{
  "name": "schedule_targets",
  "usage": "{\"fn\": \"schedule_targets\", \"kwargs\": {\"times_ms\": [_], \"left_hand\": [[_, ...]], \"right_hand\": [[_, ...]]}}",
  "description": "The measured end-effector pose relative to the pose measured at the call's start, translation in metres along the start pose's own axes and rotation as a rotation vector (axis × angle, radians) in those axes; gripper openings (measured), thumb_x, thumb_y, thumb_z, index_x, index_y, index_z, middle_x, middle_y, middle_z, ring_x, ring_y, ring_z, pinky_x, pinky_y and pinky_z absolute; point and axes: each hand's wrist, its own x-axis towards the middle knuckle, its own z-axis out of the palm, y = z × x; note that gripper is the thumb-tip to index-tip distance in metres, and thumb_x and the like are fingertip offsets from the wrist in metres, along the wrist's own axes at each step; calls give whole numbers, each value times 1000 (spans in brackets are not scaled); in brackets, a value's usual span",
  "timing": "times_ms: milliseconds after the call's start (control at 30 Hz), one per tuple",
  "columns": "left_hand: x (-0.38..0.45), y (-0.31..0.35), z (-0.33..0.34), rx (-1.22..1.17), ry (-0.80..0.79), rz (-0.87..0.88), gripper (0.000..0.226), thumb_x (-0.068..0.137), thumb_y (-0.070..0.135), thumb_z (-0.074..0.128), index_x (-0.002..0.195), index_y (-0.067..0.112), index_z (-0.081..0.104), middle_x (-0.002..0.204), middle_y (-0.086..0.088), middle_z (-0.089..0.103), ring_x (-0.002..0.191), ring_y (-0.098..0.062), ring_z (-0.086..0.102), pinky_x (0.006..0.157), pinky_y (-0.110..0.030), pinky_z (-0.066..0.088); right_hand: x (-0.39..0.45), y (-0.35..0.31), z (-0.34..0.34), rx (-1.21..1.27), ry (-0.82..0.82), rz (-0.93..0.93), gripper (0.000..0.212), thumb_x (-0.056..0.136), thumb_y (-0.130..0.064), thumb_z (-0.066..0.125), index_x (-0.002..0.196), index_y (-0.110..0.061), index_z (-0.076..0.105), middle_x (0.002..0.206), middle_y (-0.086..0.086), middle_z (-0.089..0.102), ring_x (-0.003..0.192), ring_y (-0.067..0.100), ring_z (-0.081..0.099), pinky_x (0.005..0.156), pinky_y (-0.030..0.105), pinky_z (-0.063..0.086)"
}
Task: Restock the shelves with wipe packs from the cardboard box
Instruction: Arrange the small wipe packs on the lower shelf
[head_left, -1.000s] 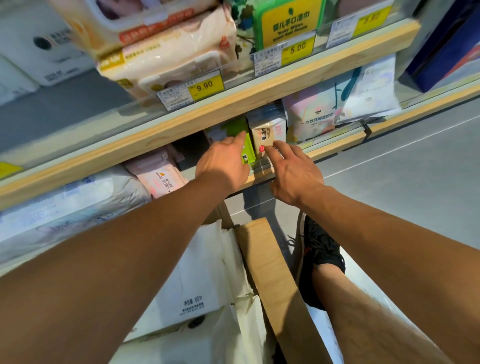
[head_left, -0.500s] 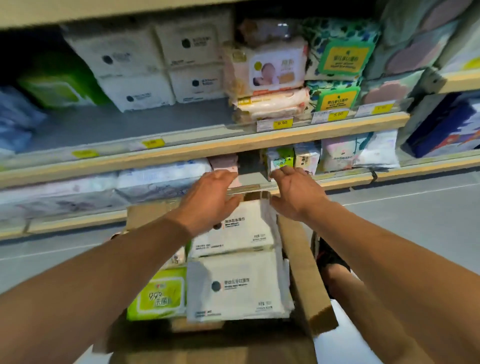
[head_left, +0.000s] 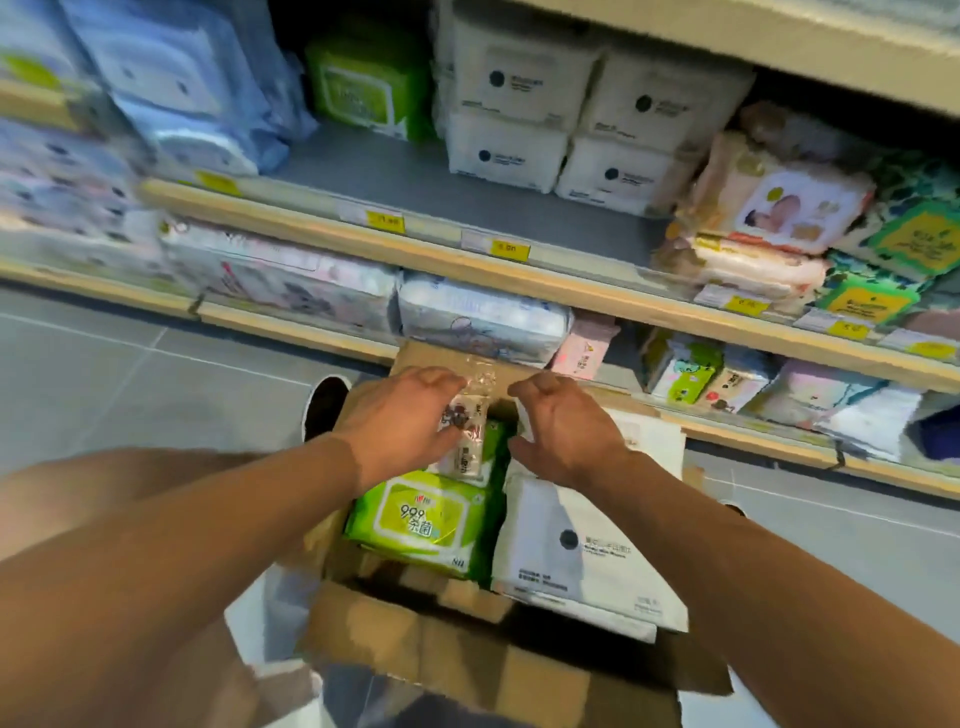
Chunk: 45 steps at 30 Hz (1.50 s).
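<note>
An open cardboard box (head_left: 415, 654) sits on the floor in front of the shelves. Inside lie a green wipe pack (head_left: 415, 519) and a large white wipe pack (head_left: 582, 545). My left hand (head_left: 400, 415) grips a small white wipe pack (head_left: 467, 436) in clear crinkled wrap at the box's far end. Just to the right of that pack my right hand (head_left: 566, 436) hovers over the white packs with loosely curled fingers, and nothing shows in its grasp. The picture is motion-blurred.
The wooden-edged middle shelf (head_left: 467, 260) carries stacked white packs (head_left: 561, 130) and a bare grey stretch. The bottom shelf (head_left: 779, 431) holds bagged packs and small packs. Yellow price tags line the edges. My shoe (head_left: 324, 405) stands left of the box on the grey floor.
Both hands have drawn back from the bottom shelf and dropped into the box. The view swung left and down. My left hand has taken hold of a small pack.
</note>
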Motion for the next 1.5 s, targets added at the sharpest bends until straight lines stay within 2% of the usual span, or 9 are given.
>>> {"fn": "schedule_targets", "kwargs": {"times_ms": [133,467,633,767,967,1133,1267,1367,1500], "left_hand": [[1,-34,19,3,-65,-29,65,71,49,37,128,21,51,123,-3,58,110,-26,56,91,-39,47],[20,-88,66,92,-186,-52,61,85,37,56,139,18,35,146,-3,34,133,-28,31,108,-46,30],[27,-101,81,96,-194,-59,80,85,37,60,150,17,17,156,-4,17,142,-28,15,114,-47,20],[31,-108,97,97,-198,-81,88,83,31,65,151,19,11,157,-4,10,142,-29,9,115,-48,17],[38,-106,96,128,-113,-127,89,70,34,77,143,15,30,136,-5,34,125,-28,30,107,-43,30],[38,-106,83,19,-3,-169,53,75,16,70,124,12,49,121,-7,46,113,-26,43,95,-39,44],[28,-106,68,-163,19,-227,26,82,9,56,106,19,55,101,-4,63,91,-25,60,68,-36,48],[17,-99,53,-199,40,-237,21,81,10,58,95,24,56,94,-1,65,85,-24,62,68,-40,51],[3,-82,24,-205,145,-197,17,78,13,62,91,24,59,90,-2,67,84,-27,61,70,-40,50]], "right_hand": [[31,-22,17,-19,-77,-16,63,85,-35,62,141,-15,41,139,9,46,126,32,40,102,36,39],[88,-37,66,-133,-240,44,76,84,-37,66,147,-21,26,147,3,32,132,28,36,99,44,44],[103,-43,90,-142,-313,109,102,80,-37,71,154,-21,1,159,-1,8,145,28,12,115,43,25],[106,-47,111,-237,-252,124,101,84,-37,65,154,-19,-6,156,7,7,143,32,10,119,44,16],[108,-51,119,-310,-160,95,91,81,-37,68,148,-12,11,141,12,26,130,33,28,113,43,25],[105,-49,109,-164,-129,136,63,83,-29,66,134,-14,32,132,10,34,124,31,33,107,41,34],[97,-46,90,28,-76,127,40,88,-8,55,126,-15,45,123,10,53,111,33,53,89,42,49],[86,-46,77,88,-39,111,28,86,-5,55,111,-16,50,105,10,63,95,33,62,73,38,52],[66,-46,58,175,75,83,25,85,-8,55,107,-19,54,103,11,65,95,34,61,73,38,52]]}}
